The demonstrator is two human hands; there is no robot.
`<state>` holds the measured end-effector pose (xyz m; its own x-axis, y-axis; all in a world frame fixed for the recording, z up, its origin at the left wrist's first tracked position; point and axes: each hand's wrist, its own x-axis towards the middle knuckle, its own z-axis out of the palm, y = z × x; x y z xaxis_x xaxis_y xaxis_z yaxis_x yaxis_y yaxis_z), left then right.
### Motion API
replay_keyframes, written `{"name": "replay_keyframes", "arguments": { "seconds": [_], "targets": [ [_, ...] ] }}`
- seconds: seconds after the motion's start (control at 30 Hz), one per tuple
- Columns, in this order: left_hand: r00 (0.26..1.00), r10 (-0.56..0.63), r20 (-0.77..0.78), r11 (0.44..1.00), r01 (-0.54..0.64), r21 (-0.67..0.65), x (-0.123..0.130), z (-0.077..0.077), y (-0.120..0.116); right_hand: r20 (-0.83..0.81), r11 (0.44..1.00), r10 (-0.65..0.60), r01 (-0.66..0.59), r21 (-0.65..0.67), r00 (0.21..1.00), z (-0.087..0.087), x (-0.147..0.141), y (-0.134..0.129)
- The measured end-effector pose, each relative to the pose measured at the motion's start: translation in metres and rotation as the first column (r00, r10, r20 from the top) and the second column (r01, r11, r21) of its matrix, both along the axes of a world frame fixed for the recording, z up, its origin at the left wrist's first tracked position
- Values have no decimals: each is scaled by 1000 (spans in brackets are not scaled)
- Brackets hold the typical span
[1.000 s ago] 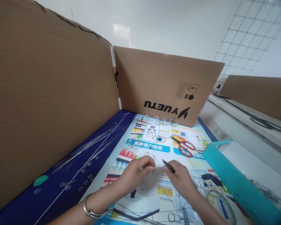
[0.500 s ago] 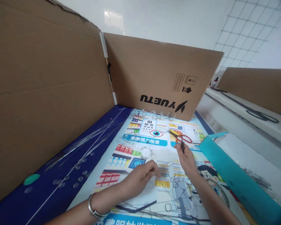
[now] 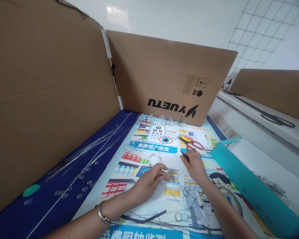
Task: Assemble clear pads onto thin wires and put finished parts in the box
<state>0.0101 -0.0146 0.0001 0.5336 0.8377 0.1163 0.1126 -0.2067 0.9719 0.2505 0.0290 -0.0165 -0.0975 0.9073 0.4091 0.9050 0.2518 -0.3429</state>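
My left hand (image 3: 149,182), with a silver bangle on the wrist, hovers over the printed sheet (image 3: 156,196). Its fingers are loosely bent and apart, and I make out nothing between them. My right hand (image 3: 194,166) is closed around a small dark tool with a pointed tip, which looks like pliers (image 3: 185,156); the palm hides the handles. Just beyond that hand lie red-handled scissors (image 3: 189,143), blades toward the back left. Below the hands spreads a tangle of thin bent wires (image 3: 194,202). A ring of clear beads (image 3: 154,159) rests beyond my left hand.
Straight wires (image 3: 89,149) and loose clear beads (image 3: 84,189) lie on the blue surface at left, near a green disc (image 3: 31,190). Cardboard panels (image 3: 164,73) stand left and behind. More wire pieces sit by a teal folder (image 3: 254,186) at right.
My right hand has turned so the pliers' tip swings from upright to pointing left. The fingers of my left hand have loosened from a pinch. The view has shifted slightly.
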Motion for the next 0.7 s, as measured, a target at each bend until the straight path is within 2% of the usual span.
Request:
{"name": "replay_keyframes", "arguments": {
  "seconds": [0.47, 0.7],
  "targets": [
    [982, -161, -96, 986, 157, -49, 3, -5, 0, 81, 992, -87, 93, -80, 993, -16, -9, -2],
    [992, -119, 50, 986, 124, -110, 3, -12, 3, 70, 994, -60, 66, -87, 996, -18, -10, -4]
  ]
}}
